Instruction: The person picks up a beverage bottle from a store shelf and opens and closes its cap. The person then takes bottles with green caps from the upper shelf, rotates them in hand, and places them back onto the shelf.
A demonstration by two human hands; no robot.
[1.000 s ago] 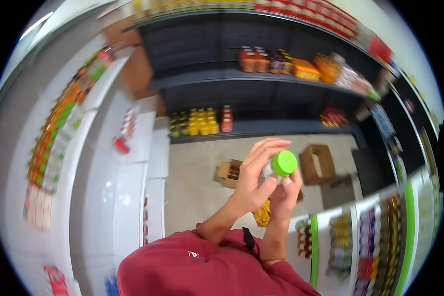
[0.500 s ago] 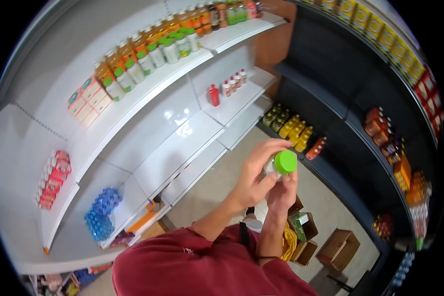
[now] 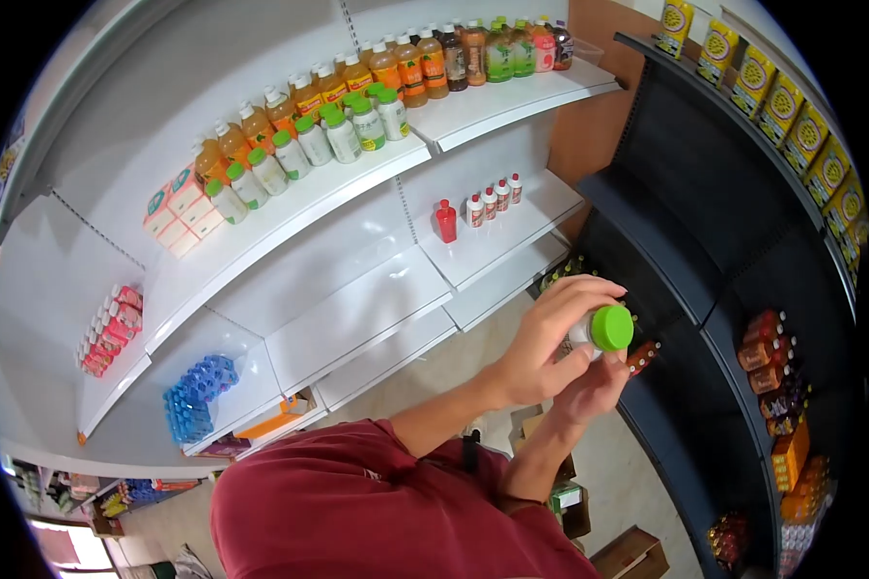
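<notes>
A white bottle with a bright green cap (image 3: 611,328) is held up in front of me, tilted so its cap faces the camera. My left hand (image 3: 547,338) curls round its side, fingers over the top and thumb near the cap. Below it, my right hand (image 3: 594,391) grips the lower part, its fingers partly hidden. Most of the bottle's body is covered by my hands. Similar green-capped white bottles (image 3: 343,141) stand in a row on the upper white shelf, in front of orange drink bottles (image 3: 410,75).
A red bottle (image 3: 445,222) and several small white bottles with red caps (image 3: 490,204) stand on the middle shelf. Blue bottles (image 3: 188,410) sit low at left. Dark shelving (image 3: 637,232) with yellow packs (image 3: 753,79) curves round the right. A cardboard box (image 3: 630,557) lies on the floor.
My view has turned, so shelves at the back show lower and more fully. Both hands, still on the bottle, appear further right in the picture. The floor boxes have slid down out of view partly.
</notes>
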